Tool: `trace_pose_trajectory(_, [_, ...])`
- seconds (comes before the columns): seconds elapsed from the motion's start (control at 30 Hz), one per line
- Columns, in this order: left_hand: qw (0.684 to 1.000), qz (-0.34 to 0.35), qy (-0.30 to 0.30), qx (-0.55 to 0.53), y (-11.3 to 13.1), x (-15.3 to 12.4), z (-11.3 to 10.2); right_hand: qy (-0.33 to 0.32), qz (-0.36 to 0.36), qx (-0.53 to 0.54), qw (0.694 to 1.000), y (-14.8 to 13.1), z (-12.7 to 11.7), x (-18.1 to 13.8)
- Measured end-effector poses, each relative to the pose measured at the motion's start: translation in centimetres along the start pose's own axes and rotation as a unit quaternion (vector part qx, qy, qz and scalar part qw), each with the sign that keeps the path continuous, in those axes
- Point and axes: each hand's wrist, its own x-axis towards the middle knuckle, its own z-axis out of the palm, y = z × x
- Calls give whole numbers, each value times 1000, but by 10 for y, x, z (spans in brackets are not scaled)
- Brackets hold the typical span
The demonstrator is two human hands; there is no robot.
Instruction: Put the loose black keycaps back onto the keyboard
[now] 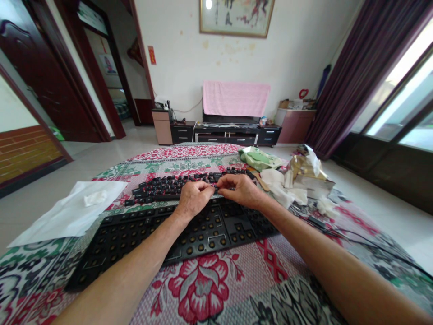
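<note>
A black keyboard base [142,237] with its keycaps removed lies across the flowered cloth [203,289] in front of me. Beyond it, loose black keycaps [158,186] are laid out in rows. My left hand [192,198] and my right hand [238,189] meet at the far edge of the base, fingers curled and pinched together on a small dark piece, probably a keycap, that I cannot make out clearly.
A white sheet [67,212] with a crumpled tissue lies at the left. A green bag [259,158], white tissues and crumpled packaging [306,169] sit at the right. A black cable [355,234] runs off to the right. A TV stand with a pink cloth [235,98] stands at the far wall.
</note>
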Motion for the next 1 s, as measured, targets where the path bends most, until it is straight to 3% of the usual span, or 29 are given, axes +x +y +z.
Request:
trace_pose_trajectory(0.73, [999,8,-2,32,-4,1,2,-3,-20,-19,1000,2,1,-1])
trace_pose_trajectory(1.0, [996,36,12,78,-2,1,1,-55,32,-56,996,11,-12,-2])
